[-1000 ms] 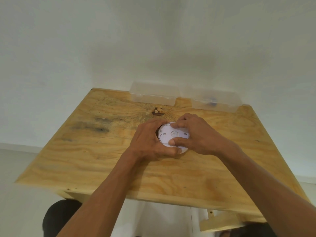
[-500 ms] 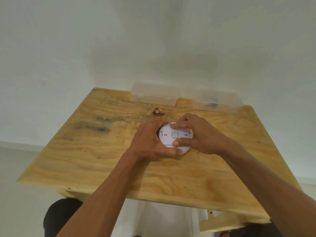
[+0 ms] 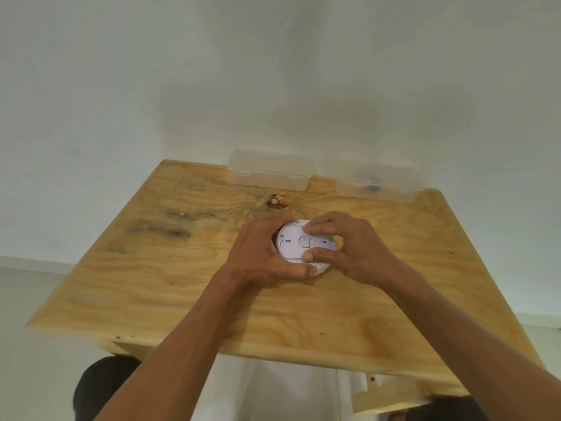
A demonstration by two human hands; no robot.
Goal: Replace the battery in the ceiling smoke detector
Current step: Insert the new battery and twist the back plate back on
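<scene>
A round white smoke detector [image 3: 299, 243] lies on the plywood table [image 3: 151, 284], back side up, showing slots and a round centre mark. My left hand [image 3: 262, 253] wraps its left rim, thumb along the near edge. My right hand [image 3: 346, 249] pinches the flat white back plate, fingers on its far edge and thumb on its near edge. No battery is visible.
Two clear plastic boxes stand at the table's far edge against the white wall: one empty-looking [image 3: 268, 170], one holding a small dark object [image 3: 378, 183]. A dark knot [image 3: 276, 202] marks the wood behind the detector. A dark round shape [image 3: 103, 387] sits below the table's near left corner.
My right hand's fingers have shifted slightly round the back plate, and the plate's markings look turned a little. My left hand keeps the same hold.
</scene>
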